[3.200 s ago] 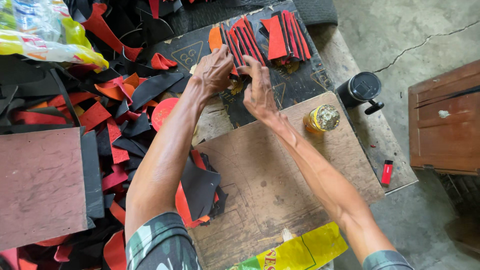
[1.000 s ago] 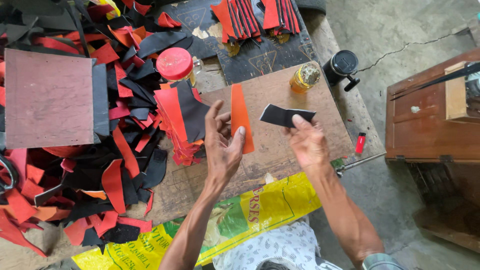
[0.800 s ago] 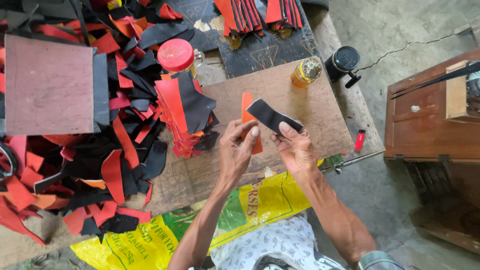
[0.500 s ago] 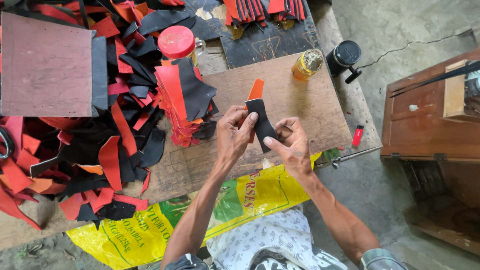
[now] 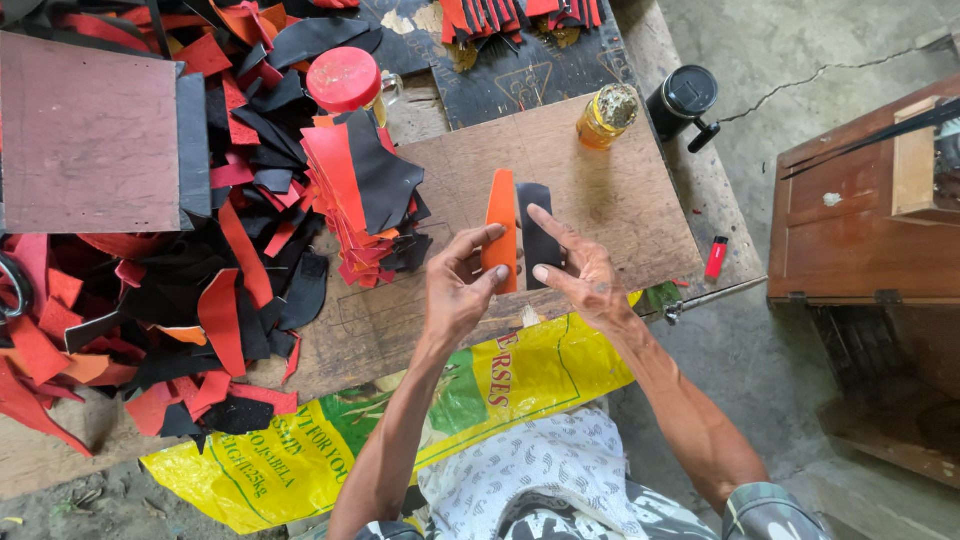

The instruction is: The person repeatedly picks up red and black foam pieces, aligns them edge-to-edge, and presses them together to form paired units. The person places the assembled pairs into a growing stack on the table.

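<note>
Orange strip (image 5: 500,228) and black piece (image 5: 540,235), overlapped half a second ago, are now pinched side by side by left hand (image 5: 455,290) and right hand (image 5: 585,275).

1. Big yellow plastic sack (image 5: 300,455) is spread flat under the near edge of the tabletop (image 5: 620,215). It's crinkly, with a green patch and red and dark lettering printed across it.
2. Small glass jar (image 5: 606,116) of amber stuff stands near the far edge of the wooden board, lid looks gunky.
3. Container with a round red lid (image 5: 343,79) stands among the scrap pile at the back.
4. No screens or signs that I can spot.
</note>
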